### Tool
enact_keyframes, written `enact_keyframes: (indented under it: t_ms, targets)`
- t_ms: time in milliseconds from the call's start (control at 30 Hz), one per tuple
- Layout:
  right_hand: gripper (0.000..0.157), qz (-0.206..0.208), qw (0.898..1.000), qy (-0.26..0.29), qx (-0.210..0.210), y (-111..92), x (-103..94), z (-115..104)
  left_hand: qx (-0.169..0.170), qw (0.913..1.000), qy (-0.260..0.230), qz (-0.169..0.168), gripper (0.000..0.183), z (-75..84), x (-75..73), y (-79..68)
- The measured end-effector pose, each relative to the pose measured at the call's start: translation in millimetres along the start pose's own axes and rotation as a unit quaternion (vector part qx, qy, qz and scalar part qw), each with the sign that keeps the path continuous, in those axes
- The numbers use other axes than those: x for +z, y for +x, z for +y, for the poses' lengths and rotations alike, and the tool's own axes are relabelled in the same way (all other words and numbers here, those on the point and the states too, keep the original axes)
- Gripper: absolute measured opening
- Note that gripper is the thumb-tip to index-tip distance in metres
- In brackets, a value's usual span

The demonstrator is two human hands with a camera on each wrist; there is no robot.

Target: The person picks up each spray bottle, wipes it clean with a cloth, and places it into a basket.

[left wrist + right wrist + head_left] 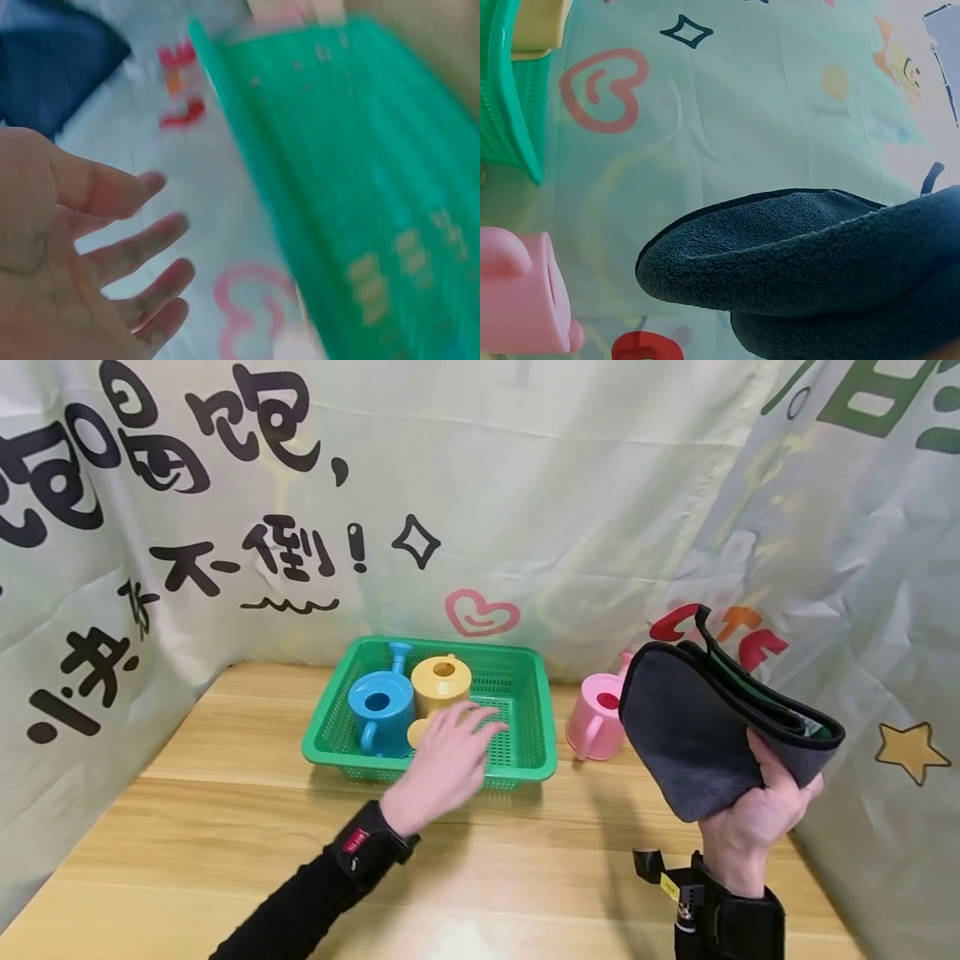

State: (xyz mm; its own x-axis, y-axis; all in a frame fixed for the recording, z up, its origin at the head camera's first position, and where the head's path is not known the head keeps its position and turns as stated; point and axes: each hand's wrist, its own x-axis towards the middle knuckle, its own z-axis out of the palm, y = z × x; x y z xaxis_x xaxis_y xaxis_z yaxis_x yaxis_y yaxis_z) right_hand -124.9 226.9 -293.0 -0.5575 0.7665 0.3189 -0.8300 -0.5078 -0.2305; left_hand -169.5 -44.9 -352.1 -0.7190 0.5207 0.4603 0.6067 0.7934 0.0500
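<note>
Two hands at work, I log:
Table: wooden, bears all items.
Basket: green, centre-far; blue can and yellow can stand inside, touching.
Cloth: dark grey, folded, clamped in right hand, raised at right.
Pink can: on table, between basket and cloth.
Left hand: fingers spread, holding nothing, over basket's near rim.
Step, my judgement: wiping cans; next needs left hand on a can.
</note>
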Motion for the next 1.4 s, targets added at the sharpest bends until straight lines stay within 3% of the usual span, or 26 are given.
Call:
enact_keyframes:
  t_ms: [200,333,433,567,667,733,900,1033,1133,1400]
  targets:
    - [0.021,0.011,1.0,-0.001,-0.009,1,0.0,-1,0.016,0.9933,-0.11,0.032,0.032,51.2,17.8,9.7]
    - [0.021,0.01,1.0,-0.002,-0.018,1,0.7,-2,-0.002,0.9792,-0.203,0.003,0.036,75.6,31.2,18.9]
    - [0.02,0.008,1.0,0.004,-0.018,2,0.2,-3,-0.011,0.9598,-0.277,-0.041,0.043,88.1,43.2,23.6]
    - [0.021,-0.002,1.0,0.011,-0.008,1,-0.9,-3,-0.049,0.9165,-0.385,-0.098,0.058,95.4,58.6,30.2]
    - [0.022,-0.007,1.0,0.013,-0.003,1,-1.6,-3,-0.096,0.8705,-0.469,-0.116,0.073,98.1,68.9,37.6]
    - [0.021,-0.008,1.0,0.012,-0.005,1,-1.9,-4,-0.125,0.8467,-0.503,-0.119,0.08,100.8,75.3,43.6]
    - [0.022,-0.002,1.0,0.008,-0.012,3,-2.7,-5,-0.219,0.8046,-0.538,-0.122,0.085,108.7,89.1,58.9]
    - [0.02,0.01,1.0,-0.001,-0.024,6,-3.4,-6,-0.291,0.7689,-0.56,-0.099,0.083,112.4,97.7,71.5]
    - [0.02,0.01,1.0,-0.007,-0.029,8,-4.1,-6,-0.318,0.7618,-0.558,-0.083,0.075,114.6,104.1,79.8]
    - [0.02,0.0,1.0,0.002,-0.025,11,-5.2,-8,-0.344,0.7707,-0.536,-0.021,0.044,117.3,121.7,94.3]
